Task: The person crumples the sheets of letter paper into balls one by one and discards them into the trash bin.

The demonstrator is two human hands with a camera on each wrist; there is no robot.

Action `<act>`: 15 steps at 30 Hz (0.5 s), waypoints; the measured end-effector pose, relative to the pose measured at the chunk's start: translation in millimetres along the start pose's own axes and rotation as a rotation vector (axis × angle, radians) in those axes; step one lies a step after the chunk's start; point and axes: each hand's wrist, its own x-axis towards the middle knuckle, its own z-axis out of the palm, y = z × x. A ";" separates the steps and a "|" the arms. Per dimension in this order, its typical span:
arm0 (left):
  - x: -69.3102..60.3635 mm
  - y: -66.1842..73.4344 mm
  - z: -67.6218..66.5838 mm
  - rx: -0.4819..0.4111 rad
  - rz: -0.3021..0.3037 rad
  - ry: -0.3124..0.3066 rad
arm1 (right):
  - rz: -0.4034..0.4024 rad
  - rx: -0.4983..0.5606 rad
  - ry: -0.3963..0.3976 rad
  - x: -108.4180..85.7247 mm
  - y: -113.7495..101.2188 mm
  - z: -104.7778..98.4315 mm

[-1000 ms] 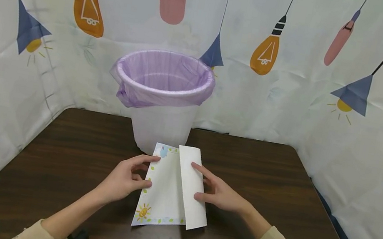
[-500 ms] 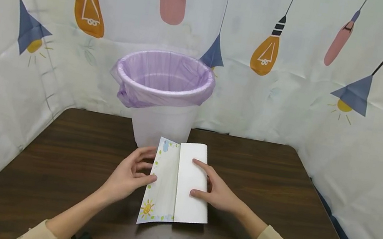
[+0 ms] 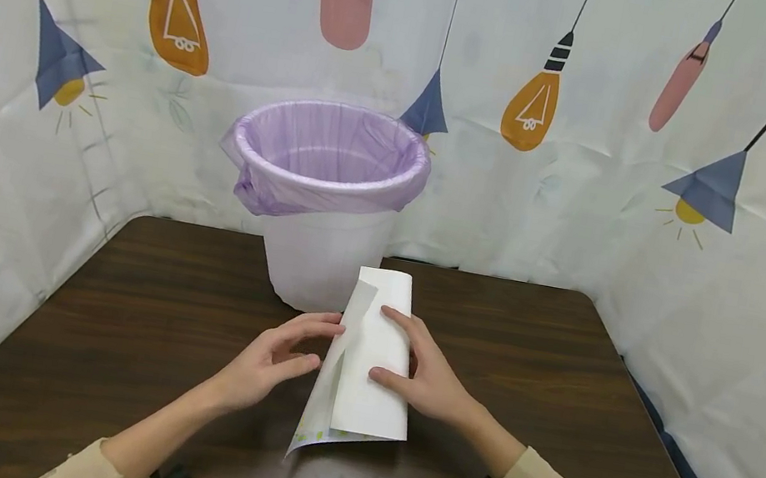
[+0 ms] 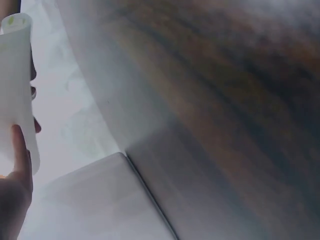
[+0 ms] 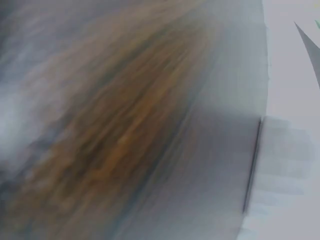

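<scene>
A sheet of paper [image 3: 378,357], white outside with a printed leaf border inside, is held above the table in front of the bin. Its right part is folded over toward the middle, and the left flap [image 3: 326,386] stands bent up toward it. My right hand [image 3: 432,374] grips the folded side, thumb and index finger on the front, other fingers mostly hidden behind. My left hand [image 3: 271,360] has its fingertips against the left flap, its thumb apart from the paper. The left wrist view shows the paper [image 4: 14,85] beside the left hand [image 4: 14,200].
Behind the paper stands a white bin [image 3: 320,254] with a purple liner bag [image 3: 325,195] over its rim. The dark wooden table [image 3: 544,367] has a curtain [image 3: 579,247] printed with lamps around it. The right wrist view is blurred and shows table [image 5: 125,130] and curtain.
The left flap has been turned up and rightward, covering most of the printed inner side. My left hand has moved right with it, and the paper has shifted slightly away.
</scene>
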 end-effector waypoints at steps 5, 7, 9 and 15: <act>1.9 -1.1 2.8 -0.012 -0.004 -0.033 | -0.059 0.010 0.006 3.5 -6.3 3.7; 2.4 -2.1 3.5 -0.006 -0.009 -0.032 | -0.082 0.017 -0.001 4.6 -8.6 4.7; 2.6 -3.0 4.3 0.004 -0.022 -0.024 | -0.104 0.014 -0.009 5.5 -9.9 5.7; 3.9 -3.1 7.9 0.039 -0.093 0.033 | -0.202 -0.081 -0.003 7.5 -14.2 8.4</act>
